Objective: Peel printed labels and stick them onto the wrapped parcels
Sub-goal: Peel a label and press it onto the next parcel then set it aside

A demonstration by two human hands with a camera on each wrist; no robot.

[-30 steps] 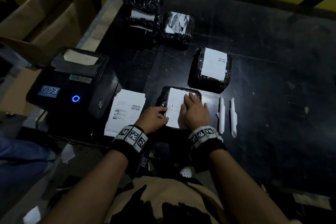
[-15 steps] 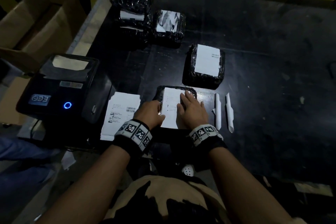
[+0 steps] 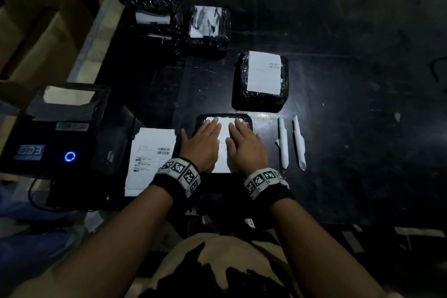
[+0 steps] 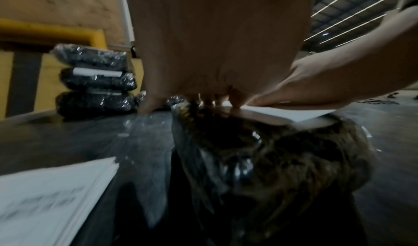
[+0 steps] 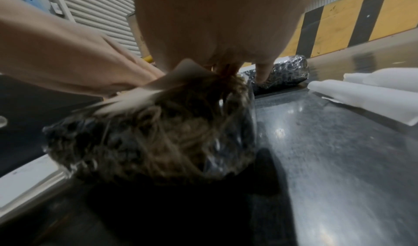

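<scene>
A black-wrapped parcel [image 3: 200, 120] lies at the table's near edge with a white label [image 3: 224, 143] on its top. My left hand [image 3: 203, 145] lies flat on the label's left side, fingers straight. My right hand [image 3: 244, 145] lies flat on its right side, also with straight fingers. From the left wrist the parcel [image 4: 271, 160] fills the lower middle, the label [image 4: 282, 113] under both palms. The right wrist view shows the parcel [image 5: 158, 133] and the label's near edge [image 5: 135, 96] slightly raised. A stack of printed labels [image 3: 150, 157] lies to the left of the parcel.
A label printer [image 3: 55, 128] with a blue light stands at the left edge. Another labelled parcel [image 3: 262, 80] sits just beyond, more parcels [image 3: 150, 0] stacked at the far left. Two rolled backing strips [image 3: 290, 143] lie to the right. A cardboard box [image 3: 36, 31] stands beside the table.
My left hand has gone from curled at the label's left edge to flat on the label. Both hands have slid further up the parcel.
</scene>
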